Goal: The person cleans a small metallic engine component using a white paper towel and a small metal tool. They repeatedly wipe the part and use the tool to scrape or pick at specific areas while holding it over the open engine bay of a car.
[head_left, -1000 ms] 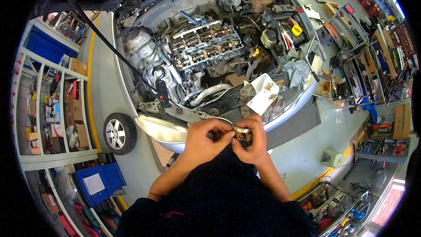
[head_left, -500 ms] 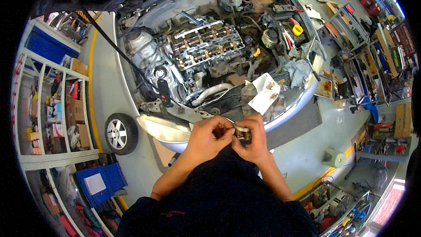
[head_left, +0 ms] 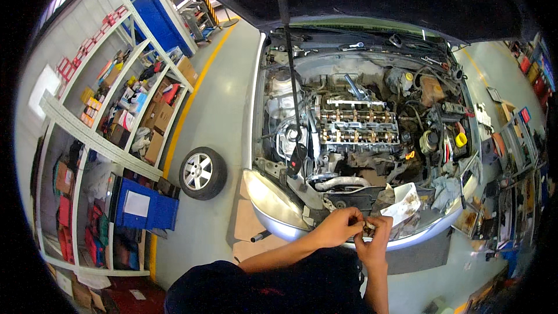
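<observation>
Over the car's front edge, my left hand point(head_left: 339, 227) and my right hand point(head_left: 375, 239) meet and hold a small, grimy metal part point(head_left: 368, 228) between their fingertips. The part has a bright metal rim and brown staining; the fingers cover much of it, so its exact kind cannot be told. My left fingers are pinched at its left side, and my right thumb and fingers grip its other side. Just beyond lies an oil-stained white paper point(head_left: 402, 204). Farther in is the uncovered engine with its camshafts point(head_left: 360, 135) showing.
A hood prop rod point(head_left: 289, 64) rises in front of the engine bay's left side. Beside the paper lies a grey-blue cloth point(head_left: 446, 191). A yellow cup-like piece point(head_left: 461, 139) sits on the bay's right. At left, a wheel point(head_left: 203, 172) stands near loaded shelves point(head_left: 116, 134).
My view has swung to the left, so the car and my hands appear farther right and lower. Both hands still hold the metal part, with the fingers slightly shifted around it.
</observation>
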Demonstrator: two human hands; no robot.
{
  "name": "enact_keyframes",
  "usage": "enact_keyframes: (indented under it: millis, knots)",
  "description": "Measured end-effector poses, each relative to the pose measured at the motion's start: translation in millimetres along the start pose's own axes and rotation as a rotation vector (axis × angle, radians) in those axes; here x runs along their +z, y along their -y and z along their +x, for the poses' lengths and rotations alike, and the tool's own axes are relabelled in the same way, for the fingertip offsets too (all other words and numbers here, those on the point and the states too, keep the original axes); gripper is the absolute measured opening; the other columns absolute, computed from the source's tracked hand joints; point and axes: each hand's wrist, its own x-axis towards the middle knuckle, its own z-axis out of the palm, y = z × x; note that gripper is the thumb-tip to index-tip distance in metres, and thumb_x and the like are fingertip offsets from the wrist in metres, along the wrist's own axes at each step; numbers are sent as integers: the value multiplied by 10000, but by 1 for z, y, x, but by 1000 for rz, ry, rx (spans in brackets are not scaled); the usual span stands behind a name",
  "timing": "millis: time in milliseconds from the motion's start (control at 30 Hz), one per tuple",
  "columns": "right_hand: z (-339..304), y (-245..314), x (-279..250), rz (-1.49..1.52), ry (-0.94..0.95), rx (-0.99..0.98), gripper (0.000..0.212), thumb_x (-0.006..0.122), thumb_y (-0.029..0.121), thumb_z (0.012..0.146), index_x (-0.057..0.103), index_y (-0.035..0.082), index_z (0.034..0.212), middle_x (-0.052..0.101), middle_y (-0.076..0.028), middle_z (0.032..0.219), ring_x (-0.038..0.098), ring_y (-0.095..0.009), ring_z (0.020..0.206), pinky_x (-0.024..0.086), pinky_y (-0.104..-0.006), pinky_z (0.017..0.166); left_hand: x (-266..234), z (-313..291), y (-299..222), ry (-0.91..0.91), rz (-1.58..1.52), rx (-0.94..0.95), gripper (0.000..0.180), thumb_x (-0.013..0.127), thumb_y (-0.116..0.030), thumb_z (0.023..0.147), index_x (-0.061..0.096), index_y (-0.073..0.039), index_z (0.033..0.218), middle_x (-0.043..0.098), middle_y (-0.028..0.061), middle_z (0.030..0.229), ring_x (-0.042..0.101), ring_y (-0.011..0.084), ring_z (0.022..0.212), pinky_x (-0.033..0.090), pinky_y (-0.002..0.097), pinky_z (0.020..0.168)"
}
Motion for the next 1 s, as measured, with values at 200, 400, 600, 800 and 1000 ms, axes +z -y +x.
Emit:
enact_keyframes:
  millis: [200, 400, 600, 800, 1000]
  knots:
    - [-10, -22, 8, 29, 57, 44, 582, 888, 122, 745, 567, 59, 1226, 538, -199, 1159, 520, -418, 1123, 426, -548, 985, 1, 2, 11, -26, 20, 45, 220, 718, -188, 960, 704, 20, 1030, 744, 134, 893, 678, 172, 809, 543, 358, 758]
    - [-10, -21, 10, 9, 56, 64, 541, 878, 123, 761, 572, 56, 1201, 543, -195, 1148, 525, -414, 1104, 429, -534, 978, 0, 3, 19, 82, -18, 14, 231, 715, -211, 986, 707, 16, 1030, 745, 126, 934, 674, 166, 865, 539, 356, 796]
    - [-8, -23, -9, 2, -11, 230, 450, 789, 8, 798, 570, 39, 1190, 568, -183, 1148, 591, -368, 1026, 494, -458, 882, 4, 0, 20, 23, -6, 157, 204, 756, -197, 959, 703, -6, 1008, 706, 90, 856, 633, 143, 799, 529, 339, 741]
    - [-1, -20, -28, 422, -127, 354, 349, 679, -44, 819, 572, 34, 1142, 526, -66, 1057, 532, -167, 959, 445, -298, 875, -15, -20, 5, 241, 110, 143, 159, 806, -85, 886, 687, -22, 970, 718, 64, 869, 679, 142, 786, 561, 325, 729]
    - [0, -13, -42, 521, -127, 325, 347, 695, -20, 810, 581, 21, 1135, 560, -88, 1076, 564, -175, 971, 468, -305, 862, -16, -15, -24, 504, 300, 400, 166, 823, -79, 880, 705, -39, 990, 707, 80, 999, 719, 238, 923, 586, 350, 801]
